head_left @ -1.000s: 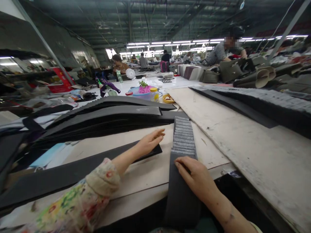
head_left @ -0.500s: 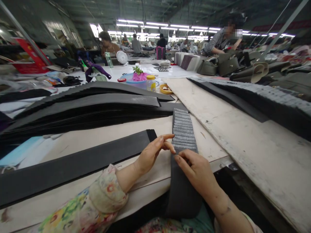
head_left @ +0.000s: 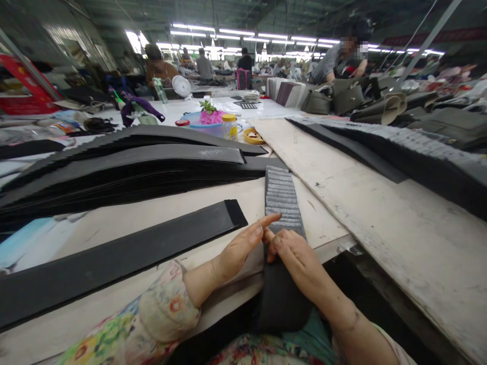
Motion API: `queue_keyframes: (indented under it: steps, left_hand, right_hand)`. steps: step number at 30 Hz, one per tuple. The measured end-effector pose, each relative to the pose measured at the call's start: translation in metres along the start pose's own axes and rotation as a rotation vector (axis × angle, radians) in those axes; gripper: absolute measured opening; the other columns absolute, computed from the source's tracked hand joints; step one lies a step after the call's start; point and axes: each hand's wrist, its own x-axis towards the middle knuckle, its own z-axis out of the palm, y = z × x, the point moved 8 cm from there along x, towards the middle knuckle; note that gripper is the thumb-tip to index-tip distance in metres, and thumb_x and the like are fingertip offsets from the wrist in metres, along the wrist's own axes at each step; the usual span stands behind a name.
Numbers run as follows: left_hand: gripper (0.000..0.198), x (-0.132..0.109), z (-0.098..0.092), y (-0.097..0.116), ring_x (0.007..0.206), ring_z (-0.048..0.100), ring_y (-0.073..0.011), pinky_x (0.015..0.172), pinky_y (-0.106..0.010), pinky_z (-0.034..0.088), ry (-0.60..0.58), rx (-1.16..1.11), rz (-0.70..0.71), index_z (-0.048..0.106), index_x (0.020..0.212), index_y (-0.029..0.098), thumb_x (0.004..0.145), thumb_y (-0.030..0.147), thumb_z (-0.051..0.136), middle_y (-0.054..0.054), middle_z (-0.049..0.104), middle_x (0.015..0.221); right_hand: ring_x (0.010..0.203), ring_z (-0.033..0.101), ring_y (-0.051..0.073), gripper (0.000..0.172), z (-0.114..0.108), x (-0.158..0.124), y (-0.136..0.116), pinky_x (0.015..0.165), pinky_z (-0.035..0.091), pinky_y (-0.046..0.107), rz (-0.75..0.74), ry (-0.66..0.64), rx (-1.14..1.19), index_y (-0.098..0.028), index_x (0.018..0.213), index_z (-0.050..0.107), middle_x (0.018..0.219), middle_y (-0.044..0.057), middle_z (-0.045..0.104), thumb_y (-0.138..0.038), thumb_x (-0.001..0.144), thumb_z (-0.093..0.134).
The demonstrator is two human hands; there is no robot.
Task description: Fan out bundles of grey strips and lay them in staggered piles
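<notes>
In front of me a stack of dark grey strips (head_left: 285, 299) hangs over the table's front edge. Its far ends are fanned into stepped light-grey bands (head_left: 282, 190). My left hand (head_left: 245, 246) lies at the stack's left side, index finger stretched across the lowest bands, the other fingers partly hidden. Just below the bands, my right hand (head_left: 294, 256) is closed, its curled fingers pinching at the strips; the fingertips are partly hidden. Left of my hands lies a flat dark strip pile (head_left: 152, 246) with a black end.
Tall piles of dark strips (head_left: 171, 170) lie beyond on the left. A pale board (head_left: 361, 192) on the right bears more fanned strips (head_left: 399, 147). Behind stand a yellow-lidded jar (head_left: 229, 129), a yellow dish (head_left: 252, 136) and grey bags (head_left: 348, 96). People work farther back.
My left index finger has moved right, onto the grey bands. My right fingers have curled in more at the strips, close to the left hand. The whole view has shifted slightly.
</notes>
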Motion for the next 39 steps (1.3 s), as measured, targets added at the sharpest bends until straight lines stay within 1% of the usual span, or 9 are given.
queue_keyframes:
  steps: [4, 8, 13, 20, 24, 27, 30, 35, 39]
  left_hand:
    - [0.042, -0.001, -0.004, -0.005, 0.071, 0.050, -0.0129, 0.081, -0.032, 0.037, 0.032, 0.048, -0.010, 0.045, 0.127, 0.019, 0.091, 0.039, 0.035, -0.002, 0.053, 0.075]
    - [0.042, 0.000, -0.007, -0.011, 0.072, 0.050, -0.0131, 0.083, -0.032, 0.035, 0.034, 0.051, -0.012, 0.043, 0.128, 0.020, 0.092, 0.037, 0.031, -0.001, 0.053, 0.074]
    - [0.043, 0.002, -0.007, -0.012, 0.067, 0.049, -0.0129, 0.077, -0.031, 0.036, 0.047, -0.008, -0.046, 0.041, 0.129, 0.018, 0.093, 0.036, 0.028, -0.001, 0.056, 0.072]
    - [0.044, 0.006, -0.006, -0.006, 0.064, 0.047, -0.0131, 0.064, -0.027, 0.037, 0.062, -0.200, -0.100, 0.041, 0.128, 0.017, 0.090, 0.038, 0.033, -0.002, 0.056, 0.069]
    - [0.043, 0.006, -0.007, -0.006, 0.063, 0.047, -0.0128, 0.065, -0.027, 0.036, 0.073, -0.200, -0.111, 0.042, 0.127, 0.017, 0.090, 0.037, 0.033, -0.002, 0.056, 0.069]
    - [0.043, 0.006, -0.007, -0.006, 0.065, 0.048, -0.0139, 0.065, -0.028, 0.036, 0.065, -0.178, -0.105, 0.043, 0.126, 0.017, 0.089, 0.038, 0.035, -0.003, 0.056, 0.069]
    - [0.043, 0.008, -0.011, -0.002, 0.067, 0.048, -0.0143, 0.068, -0.029, 0.036, 0.076, -0.107, -0.087, 0.045, 0.124, 0.017, 0.089, 0.039, 0.035, -0.003, 0.056, 0.070]
    - [0.038, 0.011, -0.030, 0.026, 0.072, 0.047, -0.0129, 0.072, -0.027, 0.035, 0.222, 0.081, 0.063, 0.051, 0.117, 0.017, 0.089, 0.039, 0.037, -0.002, 0.056, 0.075]
    - [0.032, 0.009, -0.032, 0.034, 0.079, 0.049, -0.0143, 0.075, -0.027, 0.037, 0.241, 0.380, 0.109, 0.054, 0.112, 0.019, 0.088, 0.036, 0.041, -0.003, 0.056, 0.082]
  right_hand:
    - [0.075, 0.049, 0.014, 0.040, -0.002, 0.001, 0.004, 0.073, 0.035, 0.030, -0.004, -0.007, 0.064, -0.021, 0.067, 0.058, 0.072, 0.000, 0.054, -0.041, 0.091, 0.033]
    - [0.079, 0.050, 0.014, 0.036, -0.003, 0.001, 0.004, 0.075, 0.035, 0.029, -0.021, -0.041, 0.103, -0.021, 0.070, 0.060, 0.076, 0.001, 0.055, -0.038, 0.091, 0.036]
    - [0.082, 0.049, 0.014, 0.032, -0.004, 0.002, 0.001, 0.077, 0.036, 0.030, -0.027, -0.099, 0.115, -0.021, 0.073, 0.061, 0.079, 0.001, 0.054, -0.036, 0.090, 0.039]
    - [0.089, 0.050, 0.015, 0.021, -0.004, 0.002, 0.001, 0.082, 0.038, 0.030, -0.054, -0.151, 0.134, -0.021, 0.084, 0.062, 0.088, 0.003, 0.055, -0.032, 0.087, 0.044]
    - [0.091, 0.050, 0.015, 0.019, -0.003, 0.002, -0.002, 0.084, 0.038, 0.030, -0.068, -0.195, 0.140, -0.022, 0.088, 0.061, 0.090, 0.003, 0.055, -0.034, 0.086, 0.047]
    - [0.089, 0.050, 0.014, 0.025, -0.003, 0.003, -0.002, 0.081, 0.039, 0.029, -0.056, -0.208, 0.143, -0.021, 0.082, 0.061, 0.087, 0.003, 0.055, -0.037, 0.087, 0.043]
    - [0.088, 0.050, 0.014, 0.025, -0.003, 0.003, -0.002, 0.080, 0.038, 0.030, -0.055, -0.208, 0.118, -0.021, 0.080, 0.061, 0.086, 0.002, 0.056, -0.035, 0.088, 0.042]
    - [0.080, 0.049, 0.013, 0.027, -0.001, 0.002, 0.000, 0.076, 0.036, 0.030, -0.057, -0.166, 0.025, -0.020, 0.069, 0.054, 0.076, 0.000, 0.053, -0.030, 0.090, 0.039]
    - [0.075, 0.046, 0.013, 0.031, 0.000, 0.001, 0.001, 0.072, 0.035, 0.030, -0.049, -0.134, -0.020, -0.020, 0.063, 0.048, 0.072, -0.001, 0.050, -0.031, 0.090, 0.038]
